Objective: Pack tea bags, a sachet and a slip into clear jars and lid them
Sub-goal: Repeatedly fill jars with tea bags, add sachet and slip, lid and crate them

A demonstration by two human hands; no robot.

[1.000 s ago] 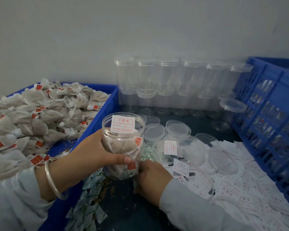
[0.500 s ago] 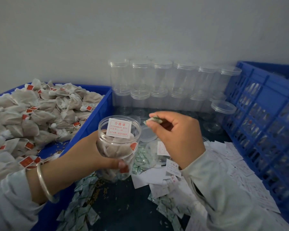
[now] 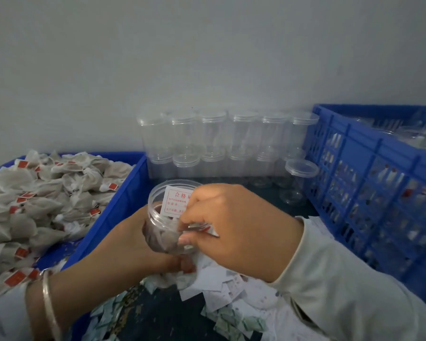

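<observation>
grey wall (image 3: 207, 57) | left hand (image 3: 143, 239) grips jar (image 3: 165, 217) | right hand (image 3: 231, 227) fingers curled at mouth, contents unclear

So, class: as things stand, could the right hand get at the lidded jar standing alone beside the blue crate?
Probably yes: the right hand is at the open jar's mouth, and bare dark tabletop lies between it and the lidded jar.

left hand (image 3: 143, 239): fingers curled round clear plastic jar (image 3: 167, 212), forearm low, bangled wrist | right hand (image 3: 234, 227): fingertips bunched over jar mouth, wrist raised
</observation>
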